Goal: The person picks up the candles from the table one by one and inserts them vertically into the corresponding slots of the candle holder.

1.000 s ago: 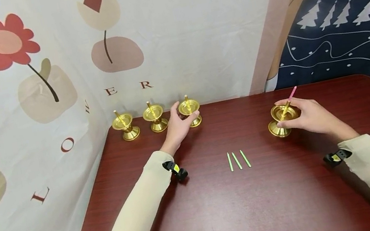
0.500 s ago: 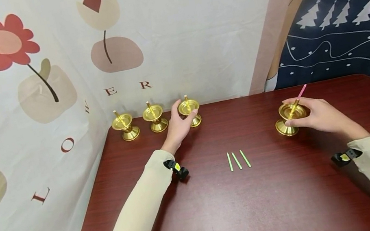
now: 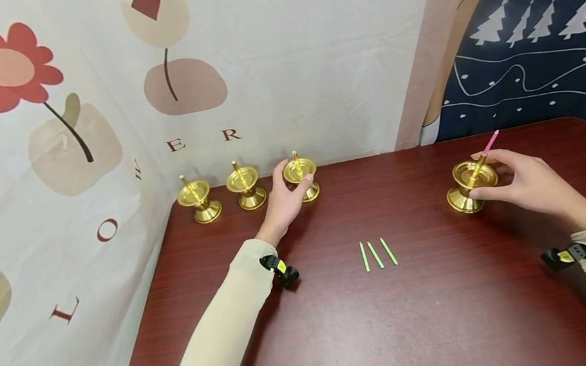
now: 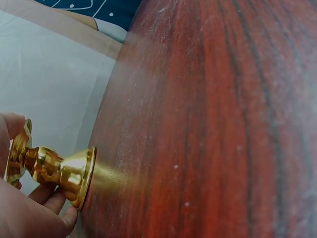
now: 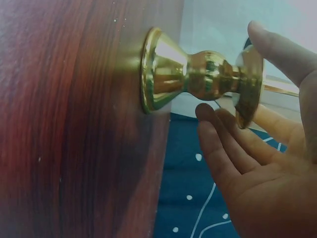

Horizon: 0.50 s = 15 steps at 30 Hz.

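Note:
On the right of the table, my right hand [image 3: 535,186] holds a brass candle holder [image 3: 464,200] by its dish, thumb at the near side. A thin pink candle [image 3: 491,142] leans up from its tube. In the right wrist view the holder's foot [image 5: 166,72] is at the tabletop, the thumb on the dish rim and the fingers beneath. My left hand [image 3: 284,205] grips another brass candle holder [image 3: 294,171] near the wall, with no candle in its tube. The left wrist view shows that holder [image 4: 77,174] between thumb and fingers.
Two more brass candle holders, one at the far left [image 3: 206,211] and one beside my left hand [image 3: 251,198], stand along the wall without candles. Three green candles [image 3: 375,255] lie mid-table. A printed cloth wall [image 3: 335,90] borders the dark red table [image 3: 390,336].
My right hand has moved to the right along the table, carrying the candle holder with the pink candle. The left hand and the green candles stay where they were.

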{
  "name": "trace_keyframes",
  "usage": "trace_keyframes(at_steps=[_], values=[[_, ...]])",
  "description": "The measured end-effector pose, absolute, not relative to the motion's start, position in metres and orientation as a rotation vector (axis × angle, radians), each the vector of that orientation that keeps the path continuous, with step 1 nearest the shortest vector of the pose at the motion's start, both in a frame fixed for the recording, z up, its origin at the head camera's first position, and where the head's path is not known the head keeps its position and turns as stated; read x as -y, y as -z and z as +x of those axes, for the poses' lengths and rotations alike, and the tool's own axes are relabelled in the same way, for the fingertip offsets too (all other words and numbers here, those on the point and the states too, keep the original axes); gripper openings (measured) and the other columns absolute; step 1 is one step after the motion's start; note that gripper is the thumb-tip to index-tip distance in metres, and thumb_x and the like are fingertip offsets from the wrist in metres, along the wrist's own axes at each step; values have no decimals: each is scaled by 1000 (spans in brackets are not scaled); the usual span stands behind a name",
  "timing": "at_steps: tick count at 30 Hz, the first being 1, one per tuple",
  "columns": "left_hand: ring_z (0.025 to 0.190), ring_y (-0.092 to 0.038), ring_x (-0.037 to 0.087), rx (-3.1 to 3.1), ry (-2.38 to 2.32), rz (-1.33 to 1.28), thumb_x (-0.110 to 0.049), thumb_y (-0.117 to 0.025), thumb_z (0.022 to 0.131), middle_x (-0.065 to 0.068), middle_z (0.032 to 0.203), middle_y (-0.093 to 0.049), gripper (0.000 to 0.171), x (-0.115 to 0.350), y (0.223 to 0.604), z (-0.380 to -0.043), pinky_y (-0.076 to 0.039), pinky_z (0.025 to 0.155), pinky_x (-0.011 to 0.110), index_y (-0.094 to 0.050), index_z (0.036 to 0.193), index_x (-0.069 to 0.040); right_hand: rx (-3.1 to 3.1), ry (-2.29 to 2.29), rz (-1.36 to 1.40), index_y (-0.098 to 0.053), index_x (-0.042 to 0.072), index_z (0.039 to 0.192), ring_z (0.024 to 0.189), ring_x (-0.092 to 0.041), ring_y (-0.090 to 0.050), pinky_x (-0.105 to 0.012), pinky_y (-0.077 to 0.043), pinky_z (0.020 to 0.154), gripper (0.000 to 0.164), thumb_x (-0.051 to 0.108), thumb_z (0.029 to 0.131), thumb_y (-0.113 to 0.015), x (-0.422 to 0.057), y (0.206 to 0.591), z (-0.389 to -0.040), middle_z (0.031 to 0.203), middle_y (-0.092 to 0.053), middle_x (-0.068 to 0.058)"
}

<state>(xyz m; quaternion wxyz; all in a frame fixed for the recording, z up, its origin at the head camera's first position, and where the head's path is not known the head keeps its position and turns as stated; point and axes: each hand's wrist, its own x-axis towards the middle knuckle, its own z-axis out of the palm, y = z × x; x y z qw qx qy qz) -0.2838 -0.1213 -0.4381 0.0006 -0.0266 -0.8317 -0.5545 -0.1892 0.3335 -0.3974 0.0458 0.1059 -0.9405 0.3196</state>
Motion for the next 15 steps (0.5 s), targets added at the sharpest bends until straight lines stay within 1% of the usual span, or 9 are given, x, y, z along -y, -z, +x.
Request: trace_keyframes(at_steps=[1, 2, 4, 6, 8, 10, 11, 13, 15], values=[[149, -51, 35, 2609, 1752, -89, -41, -71, 108, 24, 162, -51, 81, 121, 438, -283, -41, 121, 52, -28, 173, -21, 2849, -976, 312, -60, -1, 148, 114, -48, -71, -5, -40, 83, 73, 28, 91, -94, -335, 397, -187, 133, -69, -29], [148, -51, 35, 2610, 1759, -94, -41, -71, 108, 24, 162, -51, 80, 121, 438, -282, -41, 121, 52, -27, 173, -21, 2824, -974, 291, -62, -1, 146, 111, -42, -72, -3, -39, 81, 71, 27, 91, -95, -335, 397, -185, 131, -69, -28], [148, -52, 35, 2612, 1773, -110, -40, -71, 109, 24, 161, -52, 81, 121, 437, -280, -42, 120, 52, -27, 173, -21, 2766, -977, 240, -65, -1, 139, 102, -26, -73, -3, -41, 79, 64, 25, 89, -96, -336, 394, -180, 126, -70, -23], [147, -52, 34, 2618, 1778, -124, -41, -71, 109, 24, 160, -53, 80, 120, 437, -279, -43, 119, 52, -27, 173, -21, 2704, -992, 196, -68, 0, 131, 92, -8, -69, -4, -43, 76, 56, 24, 89, -96, -335, 392, -174, 117, -70, -19], [147, -53, 34, 2629, 1777, -137, -41, -70, 110, 24, 159, -53, 80, 120, 436, -277, -44, 118, 52, -26, 173, -21, 2643, -1018, 159, -69, 2, 122, 82, 3, -62, -4, -45, 73, 47, 21, 89, -96, -332, 389, -169, 107, -71, -13], [147, -53, 35, 2636, 1773, -148, -41, -70, 110, 24, 159, -53, 79, 119, 436, -275, -44, 118, 53, -27, 173, -21, 2598, -1072, 176, -69, 4, 118, 78, 4, -61, -6, -47, 72, 41, 17, 89, -95, -327, 387, -163, 98, -72, -7], [147, -53, 35, 2638, 1773, -152, -40, -71, 110, 24, 159, -53, 80, 119, 435, -274, -44, 118, 53, -27, 173, -21, 2580, -1102, 196, -70, 4, 117, 78, 2, -62, -6, -48, 71, 38, 14, 90, -94, -324, 386, -161, 95, -72, -3], [147, -53, 35, 2645, 1768, -158, -40, -71, 110, 24, 159, -53, 79, 117, 436, -273, -44, 118, 52, -27, 173, -20, 2557, -1168, 254, -70, 4, 118, 78, -2, -65, -8, -50, 72, 36, 7, 90, -93, -314, 384, -157, 93, -72, 3], [146, -54, 34, 2650, 1767, -164, -39, -71, 110, 24, 158, -54, 78, 116, 436, -271, -44, 118, 52, -28, 172, -20, 2547, -1224, 334, -71, 4, 120, 79, -4, -67, -9, -51, 73, 37, 2, 90, -91, -303, 384, -154, 93, -73, 5]])
